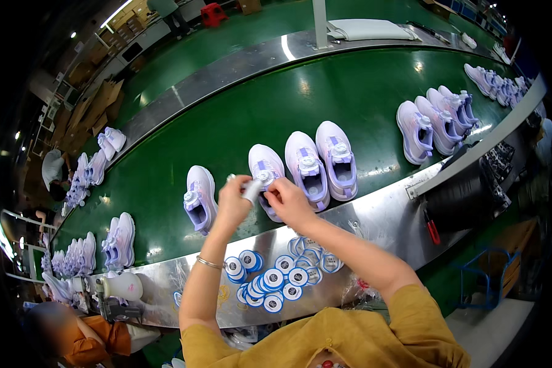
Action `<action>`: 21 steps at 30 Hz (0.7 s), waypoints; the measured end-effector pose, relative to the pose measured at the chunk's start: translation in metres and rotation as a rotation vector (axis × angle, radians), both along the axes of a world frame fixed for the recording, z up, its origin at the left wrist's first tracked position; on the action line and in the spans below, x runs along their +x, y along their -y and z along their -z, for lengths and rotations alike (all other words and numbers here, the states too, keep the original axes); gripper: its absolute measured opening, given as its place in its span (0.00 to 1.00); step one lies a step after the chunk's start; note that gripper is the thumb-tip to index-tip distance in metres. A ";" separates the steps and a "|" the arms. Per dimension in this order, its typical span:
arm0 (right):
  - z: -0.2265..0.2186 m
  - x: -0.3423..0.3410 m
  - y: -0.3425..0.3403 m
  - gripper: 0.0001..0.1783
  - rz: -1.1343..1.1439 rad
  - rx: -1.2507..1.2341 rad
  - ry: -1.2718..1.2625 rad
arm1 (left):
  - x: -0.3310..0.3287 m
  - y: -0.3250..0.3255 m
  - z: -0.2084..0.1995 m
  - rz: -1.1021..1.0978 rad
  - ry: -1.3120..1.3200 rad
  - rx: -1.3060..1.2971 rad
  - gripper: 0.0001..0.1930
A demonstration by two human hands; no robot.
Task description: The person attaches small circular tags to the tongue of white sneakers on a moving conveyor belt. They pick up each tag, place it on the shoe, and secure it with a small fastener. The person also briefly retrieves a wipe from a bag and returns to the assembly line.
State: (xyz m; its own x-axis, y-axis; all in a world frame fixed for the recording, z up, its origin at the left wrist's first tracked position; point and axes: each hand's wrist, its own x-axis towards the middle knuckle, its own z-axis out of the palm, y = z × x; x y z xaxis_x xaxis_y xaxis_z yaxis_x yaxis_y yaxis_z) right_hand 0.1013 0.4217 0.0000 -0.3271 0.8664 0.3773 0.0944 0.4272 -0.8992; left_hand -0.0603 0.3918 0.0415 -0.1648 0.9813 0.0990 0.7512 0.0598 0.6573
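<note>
A pale lilac sneaker point(266, 161) with a round dial on its tongue stands on the green belt in front of me, its opening partly covered by my hands. My left hand point(234, 201) is closed on a small white piece point(251, 191), its kind unclear, beside the shoe's tongue. Fingertips pinched together, my right hand point(290, 203) is over the same shoe near the dial; what it grips is hidden. Two matching sneakers point(306, 164) stand just right, and a single sneaker point(200, 195) stands left. Nearer me, round blue-rimmed tags point(273, 279) lie in a loose pile.
The metal ledge point(165, 279) runs along the belt point(362, 92). More sneakers stand right point(415, 132) and left point(124, 240). A spray gun with a white cup point(124, 286) lies at left, near a person in orange point(98, 340). A metal bar point(484, 147) crosses at right.
</note>
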 end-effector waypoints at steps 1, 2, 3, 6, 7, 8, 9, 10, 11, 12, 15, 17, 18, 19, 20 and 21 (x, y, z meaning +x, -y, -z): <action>-0.010 0.006 -0.004 0.07 -0.076 -0.080 0.049 | 0.008 0.007 -0.002 0.017 0.040 0.003 0.17; -0.019 0.013 -0.009 0.09 -0.150 -0.164 0.106 | 0.011 0.012 -0.001 -0.017 0.132 -0.033 0.19; -0.027 0.015 -0.014 0.11 -0.146 -0.103 0.213 | 0.012 0.013 -0.003 -0.034 0.154 -0.057 0.19; -0.051 0.004 -0.032 0.11 -0.118 0.094 0.337 | 0.010 0.011 0.008 -0.040 0.185 -0.033 0.19; -0.045 -0.003 -0.041 0.12 -0.176 0.109 0.394 | 0.008 0.009 0.012 -0.031 0.185 -0.010 0.19; -0.043 -0.006 -0.051 0.13 -0.243 0.139 0.504 | 0.011 0.009 0.006 -0.062 0.223 -0.041 0.20; -0.043 -0.009 -0.062 0.13 -0.309 0.168 0.615 | 0.016 0.009 -0.002 -0.092 0.260 -0.072 0.21; -0.042 -0.013 -0.072 0.14 -0.378 0.197 0.727 | 0.019 0.010 -0.007 -0.124 0.300 -0.102 0.21; -0.042 -0.013 -0.080 0.15 -0.468 0.218 0.687 | 0.020 0.011 -0.007 -0.128 0.318 -0.106 0.22; -0.039 -0.014 -0.081 0.15 -0.472 0.223 0.706 | 0.020 0.012 -0.006 -0.131 0.335 -0.109 0.23; -0.037 -0.027 -0.071 0.18 -0.408 0.310 0.753 | 0.010 0.015 0.003 -0.102 0.222 -0.043 0.25; -0.037 -0.037 -0.049 0.19 -0.210 0.281 0.754 | 0.002 0.015 0.014 -0.081 0.152 0.004 0.25; -0.037 -0.040 -0.042 0.20 -0.109 0.266 0.753 | -0.001 0.015 0.020 -0.080 0.145 0.015 0.26; -0.037 -0.042 -0.040 0.23 -0.090 0.273 0.733 | -0.003 0.016 0.017 -0.079 0.137 0.025 0.26; -0.039 -0.041 -0.045 0.24 -0.171 0.225 0.728 | -0.002 0.018 0.014 -0.084 0.169 0.047 0.26; -0.044 -0.037 -0.055 0.25 -0.252 0.177 0.723 | 0.000 0.022 0.010 -0.088 0.202 0.068 0.26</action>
State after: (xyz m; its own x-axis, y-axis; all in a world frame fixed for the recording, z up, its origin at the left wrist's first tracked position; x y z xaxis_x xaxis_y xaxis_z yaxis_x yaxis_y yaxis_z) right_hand 0.0645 0.4765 0.0442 -0.7226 0.6806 0.1213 0.5115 0.6444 -0.5685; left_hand -0.0601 0.3701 0.0315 -0.2729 0.9544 0.1211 0.5981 0.0697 0.7984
